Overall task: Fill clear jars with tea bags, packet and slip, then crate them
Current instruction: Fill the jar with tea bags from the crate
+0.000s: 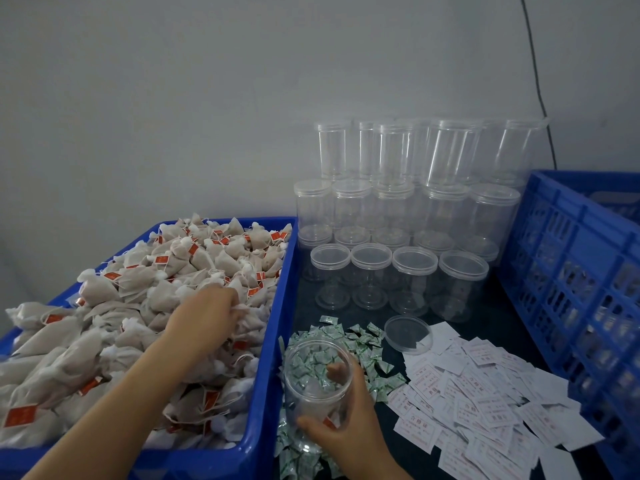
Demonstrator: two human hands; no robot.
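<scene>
Stage: starting one jar, judging by how things are lying; filling barely begun.
Open jar [317, 382]: sitting tilted, mouth toward the bin, over the green packets at the near edge of the dark table [491, 306]; looking almost empty (one reddish tag seeming to show near its base, hard to tell whether inside or behind).
Right hand [346, 424]: wrapping around the jar's lower wall, thumb across the near side, one fingertip showing through the clear plastic on the far side.
Left hand [207, 313]: reaching into the tea bags [138, 306], fingers curling down into the heap; whether pinching a bag yet, cannot tell, the fingertips being buried.
Tea bag bin [277, 341]: holding a full heap, just left of the jar.
Lid [408, 334]: lying off, flat on the table beyond the packets, partly over the slips.
Green packets [360, 344]: lying loose around and under the jar; none visibly going in yet.
Slips [485, 403]: spreading in a loose pile right of the jar, untouched by either hand.
Empty jars [408, 209]: standing lidded and stacked against the wall, many awaiting filling.
Blue crate [571, 289]: standing at the right; contents too blurred to read through its slots.
Remaining for this jar: loading tea bags, adding packet and slip, closing, crating.
</scene>
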